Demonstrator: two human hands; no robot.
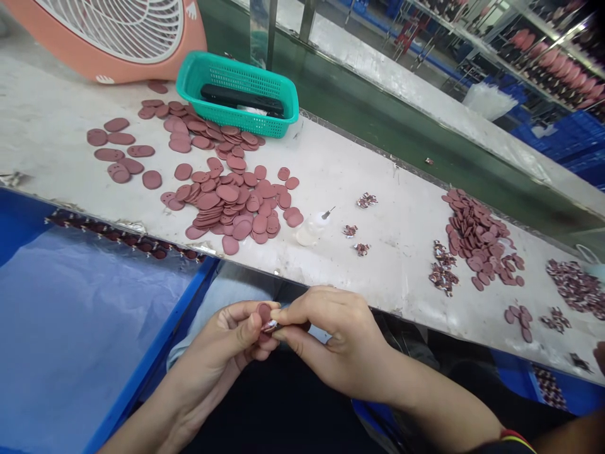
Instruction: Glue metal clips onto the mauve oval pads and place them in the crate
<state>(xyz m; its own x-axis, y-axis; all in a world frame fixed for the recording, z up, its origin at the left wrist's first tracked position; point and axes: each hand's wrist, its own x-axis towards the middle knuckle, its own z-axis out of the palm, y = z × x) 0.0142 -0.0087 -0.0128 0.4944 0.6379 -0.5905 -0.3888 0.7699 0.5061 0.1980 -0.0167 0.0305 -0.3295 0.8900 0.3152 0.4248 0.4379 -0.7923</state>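
Note:
Both hands meet in front of the table's near edge. A flat maroon oval piece (pixel 264 311) is pinched between the thumb and fingers of my left hand (pixel 231 340). My right hand (pixel 335 334) closes its thumb and forefinger on a small brown-and-white part (pixel 270 325) pressed against that oval; its exact shape is mostly hidden by the fingertips. On the table beyond lie a heap of maroon ovals (pixel 236 195) and a clear bottle with a needle tip (pixel 309 230). Small clusters of brown-and-white parts (pixel 367 200) sit to the right of the bottle.
A green basket (pixel 286 123) holding a black object stands behind the ovals, beside an orange fan (pixel 193 38). More ovals (pixel 477 233) and small parts (pixel 576 287) are piled at the right. At lower left is a blue tray (pixel 155 328) with a row of dark pieces along its edge.

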